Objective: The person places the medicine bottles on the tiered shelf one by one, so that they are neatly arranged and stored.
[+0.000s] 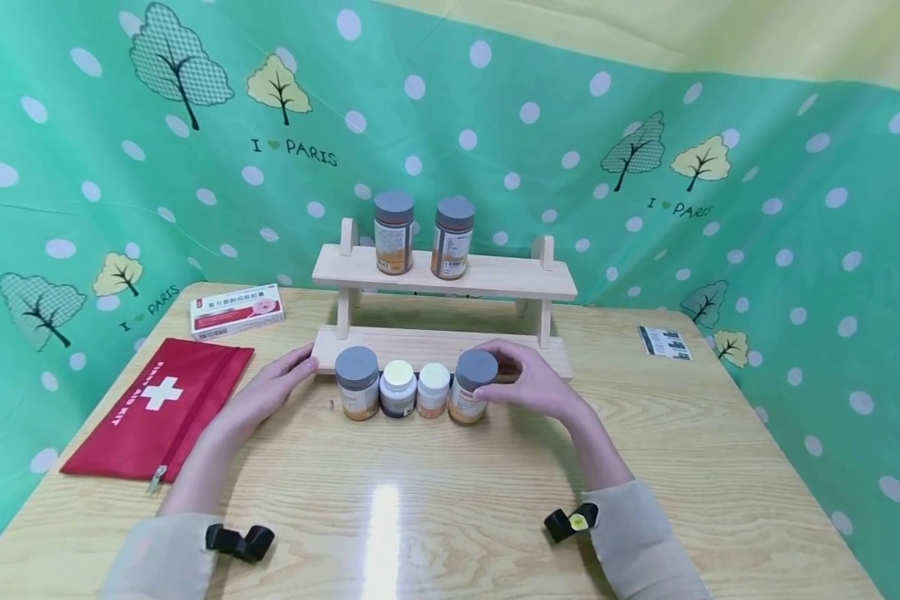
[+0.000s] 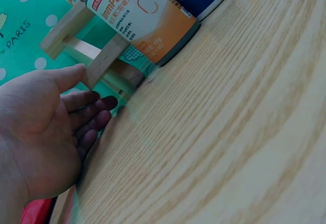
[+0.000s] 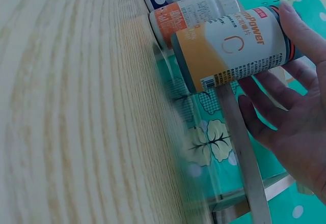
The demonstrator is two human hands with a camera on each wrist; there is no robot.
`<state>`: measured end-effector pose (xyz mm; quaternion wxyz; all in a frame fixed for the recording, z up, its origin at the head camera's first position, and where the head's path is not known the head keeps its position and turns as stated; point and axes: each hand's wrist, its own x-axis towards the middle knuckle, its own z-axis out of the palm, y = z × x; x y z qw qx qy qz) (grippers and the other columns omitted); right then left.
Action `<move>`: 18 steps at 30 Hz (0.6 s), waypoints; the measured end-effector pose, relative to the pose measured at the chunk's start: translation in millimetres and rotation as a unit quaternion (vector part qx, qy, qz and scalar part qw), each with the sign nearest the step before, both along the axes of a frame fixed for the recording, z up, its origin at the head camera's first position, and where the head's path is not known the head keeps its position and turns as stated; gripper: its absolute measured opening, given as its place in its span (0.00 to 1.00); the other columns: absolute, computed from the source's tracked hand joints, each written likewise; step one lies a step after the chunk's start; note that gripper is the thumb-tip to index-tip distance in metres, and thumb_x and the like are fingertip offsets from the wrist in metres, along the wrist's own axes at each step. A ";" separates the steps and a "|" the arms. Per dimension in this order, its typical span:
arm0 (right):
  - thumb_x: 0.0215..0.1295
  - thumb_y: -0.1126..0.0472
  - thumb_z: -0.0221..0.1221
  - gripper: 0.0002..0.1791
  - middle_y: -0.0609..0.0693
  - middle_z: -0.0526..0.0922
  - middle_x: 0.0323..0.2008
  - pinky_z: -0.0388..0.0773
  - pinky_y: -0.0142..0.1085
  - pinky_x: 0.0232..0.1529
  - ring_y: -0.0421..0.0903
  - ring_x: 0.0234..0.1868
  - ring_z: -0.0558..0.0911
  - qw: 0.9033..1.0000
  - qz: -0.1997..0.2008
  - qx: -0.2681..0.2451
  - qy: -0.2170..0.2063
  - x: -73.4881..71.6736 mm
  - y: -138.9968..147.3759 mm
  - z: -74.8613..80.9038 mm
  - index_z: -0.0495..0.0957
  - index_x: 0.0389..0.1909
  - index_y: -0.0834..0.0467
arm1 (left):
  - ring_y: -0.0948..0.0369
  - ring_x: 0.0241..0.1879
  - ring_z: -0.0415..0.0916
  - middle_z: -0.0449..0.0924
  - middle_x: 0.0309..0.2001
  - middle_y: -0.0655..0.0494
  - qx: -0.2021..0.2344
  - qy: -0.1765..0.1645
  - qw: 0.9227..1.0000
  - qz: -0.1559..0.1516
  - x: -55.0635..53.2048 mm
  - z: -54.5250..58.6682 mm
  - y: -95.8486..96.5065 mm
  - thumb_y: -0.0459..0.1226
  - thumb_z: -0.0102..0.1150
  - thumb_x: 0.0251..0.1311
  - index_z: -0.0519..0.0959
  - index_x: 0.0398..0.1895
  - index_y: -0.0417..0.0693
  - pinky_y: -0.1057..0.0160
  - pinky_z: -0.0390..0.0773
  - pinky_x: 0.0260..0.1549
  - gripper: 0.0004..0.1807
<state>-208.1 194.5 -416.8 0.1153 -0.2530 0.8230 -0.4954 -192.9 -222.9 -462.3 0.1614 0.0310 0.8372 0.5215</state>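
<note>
My right hand (image 1: pixel 528 379) grips a grey-capped pill bottle (image 3: pixel 229 48) near its cap, thumb on the front and fingers behind. Its orange-and-white label carries a big C. To its left, in a row before the wooden two-tier rack (image 1: pixel 442 279), stand a white-capped bottle with an orange label (image 1: pixel 432 392), a white-capped bottle with a dark blue label (image 1: pixel 398 390) and another grey-capped bottle (image 1: pixel 358 383). My left hand (image 1: pixel 273 387) rests at the left end of the rack's lower board, thumb at its front corner (image 2: pixel 94 74), fingers loosely bent.
Two more grey-capped bottles, a left one (image 1: pixel 394 233) and a right one (image 1: pixel 452 239), stand on the upper board. At the left lie a red first aid kit pouch (image 1: pixel 157 408) and a medicine box (image 1: pixel 237 312). A small printed card (image 1: pixel 664 342) lies at the right. A patterned curtain (image 1: pixel 450 108) hangs behind.
</note>
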 end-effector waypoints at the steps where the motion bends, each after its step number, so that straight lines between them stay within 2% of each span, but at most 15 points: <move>1: 0.58 0.61 0.74 0.28 0.53 0.85 0.54 0.83 0.37 0.57 0.48 0.53 0.84 1.000 -0.003 -0.002 0.001 0.1 0.0 0.4 0.79 0.61 0.54 | 0.35 0.82 0.37 0.42 0.83 0.37 -0.001 0.000 1.000 0.000 -0.1 0.3 -0.1 0.60 0.43 0.77 0.45 0.85 0.50 0.28 0.45 0.77 0.43; 7: 0.59 0.63 0.73 0.29 0.55 0.85 0.54 0.82 0.35 0.57 0.47 0.53 0.83 1.000 -0.020 -0.013 0.017 0.6 1.1 3.5 0.78 0.61 0.56 | 0.35 0.82 0.37 0.42 0.84 0.37 0.002 0.000 1.000 0.001 -0.8 0.5 -0.8 0.60 0.43 0.77 0.45 0.85 0.50 0.28 0.45 0.77 0.44; 12: 0.61 0.63 0.72 0.28 0.57 0.83 0.55 0.81 0.37 0.57 0.48 0.53 0.82 0.999 -0.030 -0.024 0.017 1.8 3.7 7.1 0.76 0.63 0.57 | 0.36 0.82 0.37 0.43 0.84 0.37 0.002 0.001 1.000 0.003 -1.3 -0.1 -0.2 0.60 0.43 0.77 0.46 0.84 0.50 0.29 0.44 0.77 0.43; 18: 0.63 0.65 0.68 0.27 0.59 0.81 0.56 0.80 0.42 0.63 0.48 0.54 0.82 0.998 -0.036 -0.054 0.011 1.9 4.8 9.5 0.74 0.63 0.59 | 0.36 0.82 0.37 0.43 0.83 0.37 0.004 0.003 1.000 0.001 -1.9 -1.3 -0.2 0.60 0.43 0.77 0.45 0.84 0.49 0.29 0.45 0.77 0.43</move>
